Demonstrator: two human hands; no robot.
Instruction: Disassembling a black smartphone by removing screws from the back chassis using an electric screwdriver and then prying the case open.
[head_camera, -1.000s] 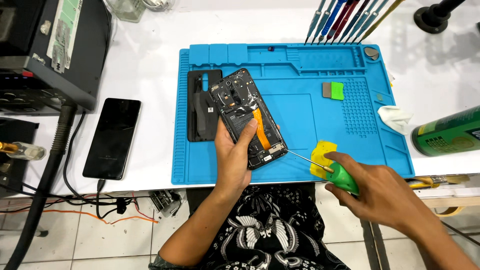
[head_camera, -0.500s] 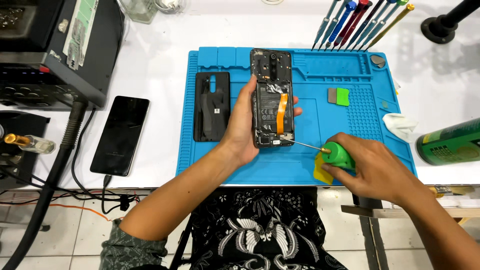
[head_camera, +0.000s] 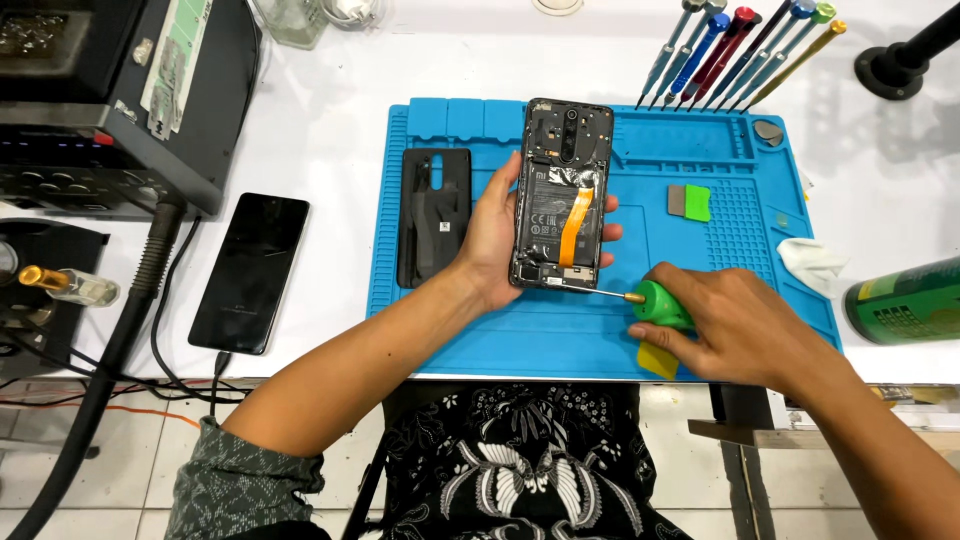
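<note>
left hand (head_camera: 497, 235) grips opened phone (head_camera: 560, 195) steady on blue mat (head_camera: 700, 250); right hand (head_camera: 745, 325) clasps green screwdriver (head_camera: 655, 305), tip at bottom edge. keep tip square, press lightly.

Both forearms are bare from the elbow down. The left hand (head_camera: 500, 235) and the right hand (head_camera: 745, 325) wear no gloves, and I see no rings, watch or bands on either wrist. At the left elbow a rolled-up sleeve (head_camera: 235, 485) shows, grey-green with a fine mottled pattern. Below the table edge the person's front is covered by a black garment (head_camera: 520, 465) printed in white with curling, wing-like floral shapes, in a batik style. The right arm's sleeve is out of view.
</note>
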